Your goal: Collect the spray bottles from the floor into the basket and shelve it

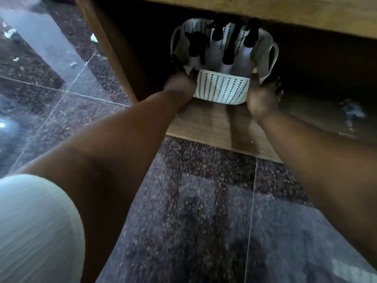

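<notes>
Floor (pixel 193 221) of dark speckled tile fills the lower frame, with scraps of pale litter (pixel 10 33) out at 10 o'clock and no bottle visible on it, so collecting reads as done. Left hand (pixel 179 86) is clamped on the basket's near-left corner, fingers curled under the rim at 9 o'clock of the basket (pixel 222 88); gripping low there likely steadies the load while it slides in. Basket, white and perforated, rests on the wooden shelf (pixel 204 121) beneath an upper board, near edge tipped toward the camera. Spray bottles (pixel 228 54) stand packed upright inside, black trigger heads pointing to 12 o'clock just under the board above; upright packing keeps them from rolling out. Right hand (pixel 261 94) grips the near-right corner at 3 o'clock, thumb on the rim, though blur hides the fingers' exact hold. Hands sit apart, one per corner, probably to keep the push square. Judged stage: shelving, nearly complete; basket could go deeper.
</notes>
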